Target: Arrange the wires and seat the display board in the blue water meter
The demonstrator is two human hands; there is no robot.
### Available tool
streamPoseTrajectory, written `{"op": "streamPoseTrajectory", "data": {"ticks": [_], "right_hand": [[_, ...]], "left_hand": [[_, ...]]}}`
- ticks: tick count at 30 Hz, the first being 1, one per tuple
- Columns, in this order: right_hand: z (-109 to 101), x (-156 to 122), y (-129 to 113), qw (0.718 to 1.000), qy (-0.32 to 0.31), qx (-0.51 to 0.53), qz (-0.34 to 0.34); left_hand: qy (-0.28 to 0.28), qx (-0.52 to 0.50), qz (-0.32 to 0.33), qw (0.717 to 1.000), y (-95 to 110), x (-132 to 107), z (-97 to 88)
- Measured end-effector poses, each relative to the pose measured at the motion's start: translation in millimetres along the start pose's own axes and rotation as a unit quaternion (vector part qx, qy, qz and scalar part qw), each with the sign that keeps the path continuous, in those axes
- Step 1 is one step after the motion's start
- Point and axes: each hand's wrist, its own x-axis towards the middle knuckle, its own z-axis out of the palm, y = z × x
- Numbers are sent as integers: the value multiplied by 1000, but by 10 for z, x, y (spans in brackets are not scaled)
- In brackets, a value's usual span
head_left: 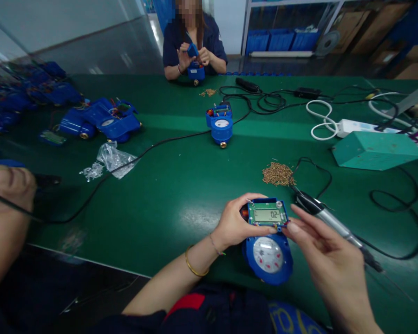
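Note:
A blue water meter [288, 260] stands in front of me, its round dial facing up and its upper housing uncovered. In that housing sits a green circuit board with an LCD display [266, 215] that shows digits. My left hand [232, 221] is wrapped round the housing's left side, thumb along its lower edge. My right hand [330, 255] is at the housing's right edge, thumb by small red wires, index finger stretched out and apart from the thumb. Close beyond it lies a silver-and-black electric screwdriver [329, 218], its tip by a pile of brass screws [277, 174].
Another blue meter [221, 130] stands mid-table. Blue meters [107, 120] lie at left near a plastic bag [116, 160]. Black cables cross the green table [181, 185]. A green box [379, 149] and power strip [364, 126] are right. One co-worker [195, 41] sits opposite; another's hand [12, 190] is left.

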Motion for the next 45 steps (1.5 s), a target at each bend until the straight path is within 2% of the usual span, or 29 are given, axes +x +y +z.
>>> {"op": "streamPoseTrajectory", "data": {"ticks": [5,7,10,12,22,28,34,40,43,45], "right_hand": [[-8,62,62,998,-7,50,28],[-30,83,90,998,-5,48,46],[-58,93,112,998,8,38,52],[-69,90,121,997,7,43,56],[-139,98,183,996,-16,48,68],[-123,96,171,996,-1,36,80],[-110,86,141,995,-21,53,79],[-130,120,163,995,-38,47,82],[-173,128,175,996,-45,13,73],[-223,131,192,997,-54,-50,40]], "left_hand": [[-2,-2,-15,1000,42,-9,-1],[-44,7,-11,999,67,1,-74],[-148,43,18,988,110,31,-228],[-184,66,42,980,124,54,-312],[-230,35,29,972,15,160,-423],[-188,51,49,980,-4,126,-332],[-73,112,79,988,-40,47,-90],[0,147,104,984,-68,-26,42],[14,152,108,982,-79,-55,52],[15,153,108,982,-83,-62,46]]}}
